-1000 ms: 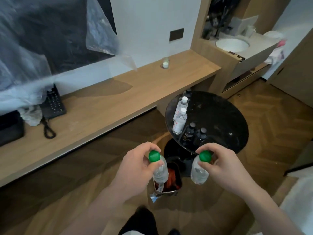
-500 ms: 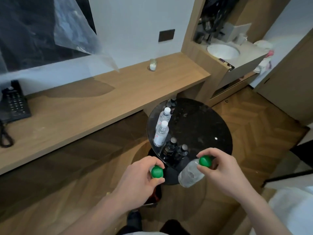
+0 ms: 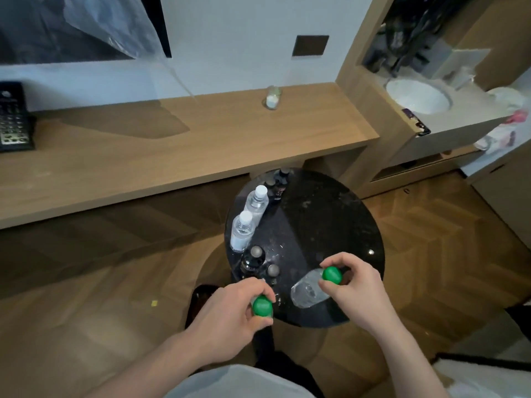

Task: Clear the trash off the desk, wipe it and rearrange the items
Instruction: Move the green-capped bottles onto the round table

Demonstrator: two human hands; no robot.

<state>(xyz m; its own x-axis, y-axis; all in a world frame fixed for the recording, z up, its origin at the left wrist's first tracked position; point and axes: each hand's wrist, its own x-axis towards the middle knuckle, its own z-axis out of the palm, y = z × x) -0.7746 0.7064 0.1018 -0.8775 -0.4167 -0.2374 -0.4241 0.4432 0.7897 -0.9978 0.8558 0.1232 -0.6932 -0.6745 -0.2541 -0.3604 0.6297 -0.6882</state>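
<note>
My left hand (image 3: 230,314) pinches the green cap of a bottle (image 3: 262,305) whose body is hidden under the hand, at the near edge of the round black table (image 3: 330,225). My right hand (image 3: 356,288) pinches the green cap of a clear bottle (image 3: 309,290), tilted over the table's near side. Two white-capped water bottles (image 3: 250,216) and several small dark bottles (image 3: 254,259) stand along the table's left rim. The long wooden desk (image 3: 172,150) runs behind.
A small glass (image 3: 272,97) stands at the desk's back edge and a black phone (image 3: 13,119) at its far left. A clear plastic bag (image 3: 120,27) hangs at upper left. A dark bin (image 3: 198,305) sits under the table. A washbasin (image 3: 416,96) lies right.
The view has shifted right and closer to the round table. Both hands carried their green-capped bottles from over the bin to the table's near edge; the right bottle has tilted.
</note>
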